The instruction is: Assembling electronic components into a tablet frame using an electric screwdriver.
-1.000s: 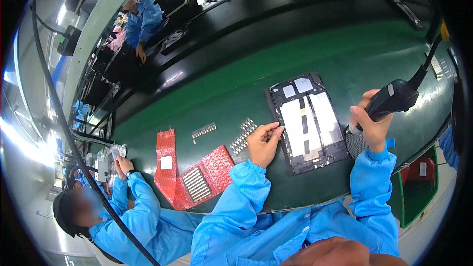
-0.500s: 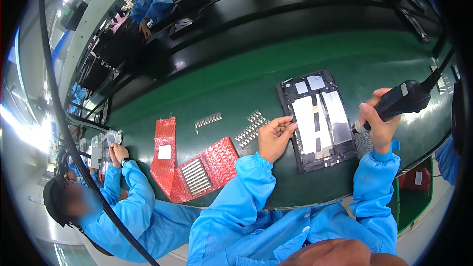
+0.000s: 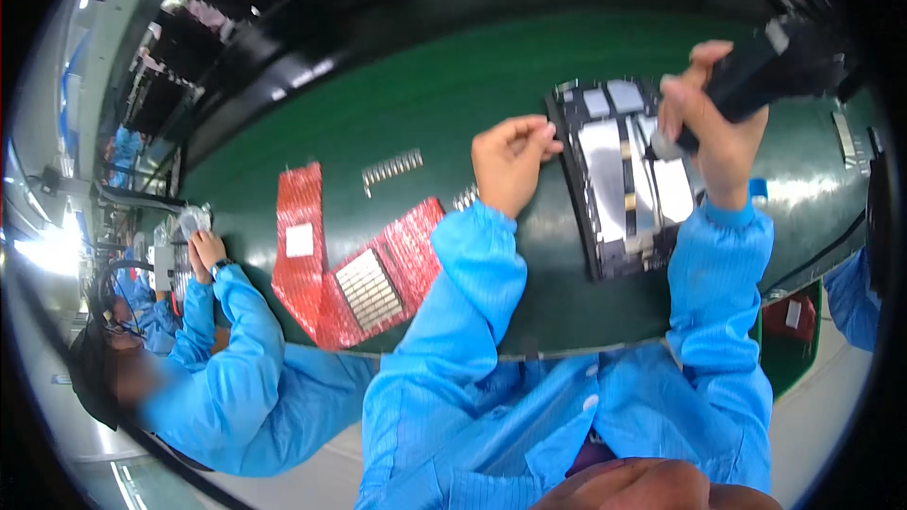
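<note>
An opened tablet point(image 3: 601, 191), black-framed with white battery panels, lies on the green work table. My right hand point(image 3: 726, 137) is closed around a black electric screwdriver point(image 3: 777, 76), whose pale nose hangs over the tablet's upper right part. Whether its bit touches a screw cannot be made out. Close to the tablet's upper left edge is my left hand point(image 3: 510, 159), thumb and forefinger pinched together; anything between them is too small to name. Left of that hand, a group of small metal parts point(image 3: 466, 196) is mostly hidden behind my sleeve.
A strip of small parts point(image 3: 392, 168) lies left of centre. Red bubble wrap point(image 3: 300, 198) holds a block of metal pieces point(image 3: 368, 291). A co-worker point(image 3: 222, 378) sits at the left. Below the table's right edge stands a green bin point(image 3: 784, 354) with a red package.
My right hand has brought the screwdriver from beside the tablet to above its upper right part. My left hand has slid farther up along the left edge. The whole view has tilted.
</note>
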Tool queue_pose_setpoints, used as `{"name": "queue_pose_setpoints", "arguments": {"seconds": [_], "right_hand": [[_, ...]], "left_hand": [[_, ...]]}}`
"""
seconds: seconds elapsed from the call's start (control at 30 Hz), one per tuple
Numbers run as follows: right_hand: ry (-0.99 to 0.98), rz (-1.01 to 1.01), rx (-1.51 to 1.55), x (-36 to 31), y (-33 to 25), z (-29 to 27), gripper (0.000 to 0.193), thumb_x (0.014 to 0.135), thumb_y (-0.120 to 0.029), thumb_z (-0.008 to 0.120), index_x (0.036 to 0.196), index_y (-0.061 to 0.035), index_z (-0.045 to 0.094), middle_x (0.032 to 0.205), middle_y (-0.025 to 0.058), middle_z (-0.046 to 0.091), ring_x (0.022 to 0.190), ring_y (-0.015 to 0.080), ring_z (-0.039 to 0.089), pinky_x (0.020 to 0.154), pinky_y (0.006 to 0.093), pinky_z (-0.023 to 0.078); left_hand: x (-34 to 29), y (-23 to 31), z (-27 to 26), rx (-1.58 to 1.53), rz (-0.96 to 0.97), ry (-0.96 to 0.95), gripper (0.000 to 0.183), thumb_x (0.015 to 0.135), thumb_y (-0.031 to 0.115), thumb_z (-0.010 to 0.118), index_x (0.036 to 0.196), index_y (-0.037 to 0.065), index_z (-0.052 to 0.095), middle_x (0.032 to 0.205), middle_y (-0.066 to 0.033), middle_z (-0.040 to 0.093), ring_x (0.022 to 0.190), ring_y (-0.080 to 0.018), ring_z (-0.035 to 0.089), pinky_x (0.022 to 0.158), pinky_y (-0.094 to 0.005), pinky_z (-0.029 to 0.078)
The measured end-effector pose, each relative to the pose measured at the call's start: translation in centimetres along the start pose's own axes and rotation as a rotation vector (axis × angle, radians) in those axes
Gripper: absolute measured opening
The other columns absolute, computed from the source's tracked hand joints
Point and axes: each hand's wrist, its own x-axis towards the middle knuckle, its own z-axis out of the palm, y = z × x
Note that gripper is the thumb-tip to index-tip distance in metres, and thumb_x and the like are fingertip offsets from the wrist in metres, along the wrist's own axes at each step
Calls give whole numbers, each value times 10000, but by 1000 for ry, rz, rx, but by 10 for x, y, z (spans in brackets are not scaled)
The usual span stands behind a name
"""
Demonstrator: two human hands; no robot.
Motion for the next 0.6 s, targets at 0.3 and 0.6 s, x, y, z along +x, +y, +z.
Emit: {"name": "queue_pose_setpoints", "arguments": {"seconds": [0.3, 0.6], "right_hand": [[-102, 65, -50, 4, 33, 13, 316, 760, 56, 632, 1037, 23, 483, 613, 52, 545, 501, 122, 533, 494, 253, 432], [-117, 54, -102, 2, 45, 21, 258, 728, -36, 717, 934, 16, 570, 582, 20, 578, 480, 79, 541, 452, 205, 405]], "left_hand": [[3, -1, -4, 67, -280, -77, 144, 792, 49, 653, 881, -57, 613, 762, -107, 645, 602, -149, 642, 504, -209, 490], [3, -13, 10, 182, -221, -203, 135, 756, 51, 677, 824, -57, 635, 749, -95, 643, 542, -124, 607, 475, -207, 466]]}}
